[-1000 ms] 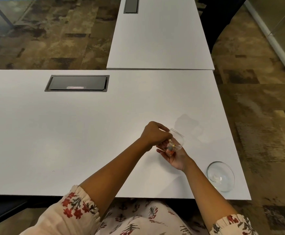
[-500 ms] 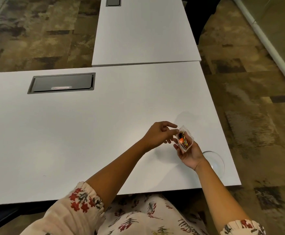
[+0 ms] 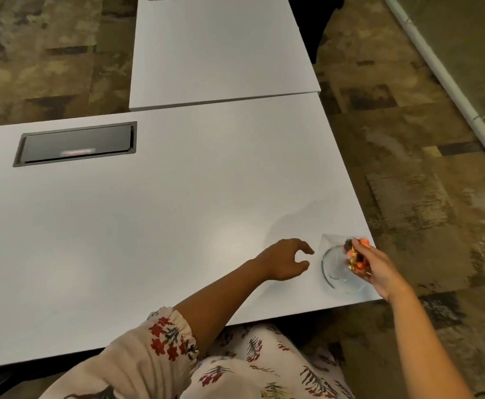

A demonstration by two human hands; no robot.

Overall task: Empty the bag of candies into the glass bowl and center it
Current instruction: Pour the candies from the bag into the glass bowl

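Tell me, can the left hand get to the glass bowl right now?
Probably yes. The left hand hangs open just beside the glass bowl, with only bare table between them; the right hand holds the candy bag above the bowl's far side.

My view: right hand [image 3: 379, 269] covering glass bowl [image 3: 332, 272] rim, candies [image 3: 356, 256] blurred, second table [image 3: 218, 50] cropped at top

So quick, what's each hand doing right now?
Left hand: open, holding nothing, beside the glass bowl.
Right hand: closed on the bag of candies, over the bowl.

Left hand [image 3: 286, 259] hovers, fingers spread; right hand [image 3: 379, 269] is clenched.
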